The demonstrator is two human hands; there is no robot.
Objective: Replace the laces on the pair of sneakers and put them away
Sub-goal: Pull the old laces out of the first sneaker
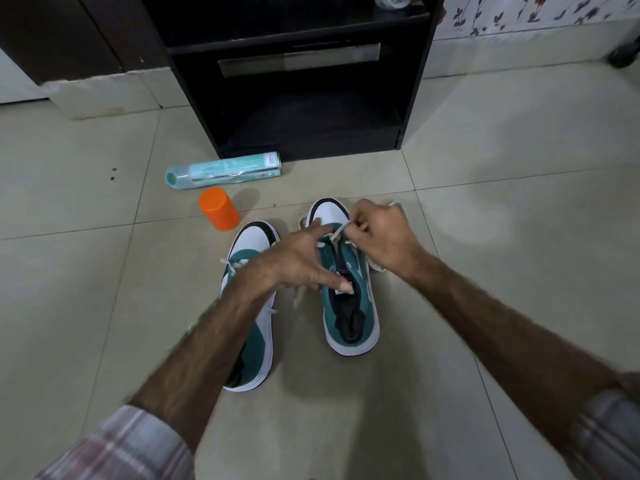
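Reaching down over a tiled floor, a person in plaid sleeves works on a pair of teal-and-white sneakers. The right sneaker is the landmark: it stands toe-away on the tiles, its tongue area open and dark inside. Just to its left, apart from it, stands the left sneaker, partly hidden by the forearm, with white lace threaded near its toe. The left hand hovers over the gap between the shoes, fingers spread and relaxed, one fingertip at the right sneaker's tongue, gripping nothing that can be seen. The right hand is over the right sneaker's toe end, fingers curled and pinching a white lace at the front eyelets. Beyond the right sneaker and to its left stands an orange jar; farther on lies a pale green spray can on its side. Farthest off is a black cabinet.
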